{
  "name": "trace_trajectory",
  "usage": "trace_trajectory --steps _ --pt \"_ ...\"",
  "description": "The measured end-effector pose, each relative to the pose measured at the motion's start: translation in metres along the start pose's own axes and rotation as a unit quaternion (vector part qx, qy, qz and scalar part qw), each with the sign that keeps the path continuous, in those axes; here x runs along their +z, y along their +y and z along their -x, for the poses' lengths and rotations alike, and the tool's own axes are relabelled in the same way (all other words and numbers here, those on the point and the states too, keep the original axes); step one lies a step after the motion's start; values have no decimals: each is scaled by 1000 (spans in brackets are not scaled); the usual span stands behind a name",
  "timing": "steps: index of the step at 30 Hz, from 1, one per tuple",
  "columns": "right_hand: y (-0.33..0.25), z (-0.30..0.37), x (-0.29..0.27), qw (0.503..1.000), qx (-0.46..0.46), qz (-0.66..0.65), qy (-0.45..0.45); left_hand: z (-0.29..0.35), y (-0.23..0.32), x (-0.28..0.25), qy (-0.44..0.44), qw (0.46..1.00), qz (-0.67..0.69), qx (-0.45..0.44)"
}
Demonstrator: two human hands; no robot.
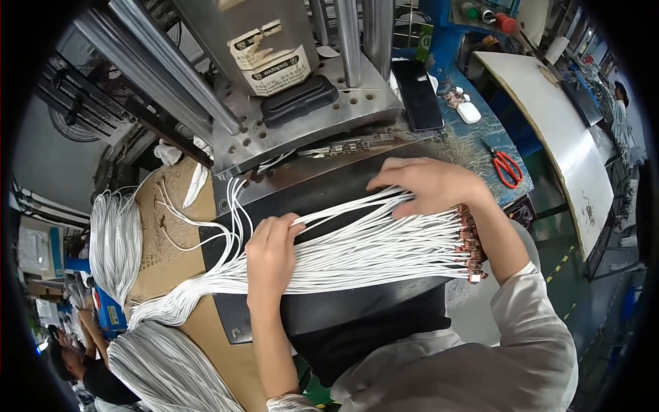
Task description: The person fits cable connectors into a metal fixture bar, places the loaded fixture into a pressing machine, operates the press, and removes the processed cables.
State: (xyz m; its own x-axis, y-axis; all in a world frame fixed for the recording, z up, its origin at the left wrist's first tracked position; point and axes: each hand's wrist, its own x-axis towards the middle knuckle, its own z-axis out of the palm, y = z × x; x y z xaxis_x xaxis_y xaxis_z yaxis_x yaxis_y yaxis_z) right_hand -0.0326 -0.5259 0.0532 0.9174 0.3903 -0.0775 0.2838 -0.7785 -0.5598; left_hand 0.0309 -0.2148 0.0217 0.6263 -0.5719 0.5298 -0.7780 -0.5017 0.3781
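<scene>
A wide bundle of white cables (357,250) lies across a black work surface, with small reddish-brown and white connectors (471,250) lined up at its right end. My left hand (270,253) rests over the bundle toward its left part, fingers bent and closed on the upper strands. Close to the connector end, my right hand (436,187) arches over the top strands. Its thumb and fingers are apart, with some strands passing beneath; part of the fingers' underside is hidden. A few strands curve up at the left toward the metal press.
A metal press (302,113) with upright columns stands directly ahead. Right of it, a blue bench holds a dark phone (417,95), a white case (468,112) and red-handled scissors (507,169). More bundled cables (168,367) lie at left on cardboard. Another person (103,374) is at far left.
</scene>
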Motion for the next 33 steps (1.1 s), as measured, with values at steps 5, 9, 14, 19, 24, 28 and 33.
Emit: trace_trajectory --steps 5,9,14,19,24,28,33 --pt "4 -17 10 997 -43 -60 3 -6 4 0 43 999 26 2" --pt "-35 -19 -25 982 154 -37 -101 -3 -2 6 50 999 10 9" --pt "-12 -19 -28 989 42 83 -115 -3 -6 4 9 999 24 33" --pt "-2 -32 0 999 -10 31 -6 -11 2 2 -5 998 54 -11" --pt "-20 -33 -15 982 114 21 -151 -3 -3 -3 -20 995 65 -71" --pt "-13 -24 -15 989 31 44 -140 1 -6 -2 71 985 119 -103" --pt "7 -13 18 994 -77 -31 70 1 -10 -1 196 884 344 -248"
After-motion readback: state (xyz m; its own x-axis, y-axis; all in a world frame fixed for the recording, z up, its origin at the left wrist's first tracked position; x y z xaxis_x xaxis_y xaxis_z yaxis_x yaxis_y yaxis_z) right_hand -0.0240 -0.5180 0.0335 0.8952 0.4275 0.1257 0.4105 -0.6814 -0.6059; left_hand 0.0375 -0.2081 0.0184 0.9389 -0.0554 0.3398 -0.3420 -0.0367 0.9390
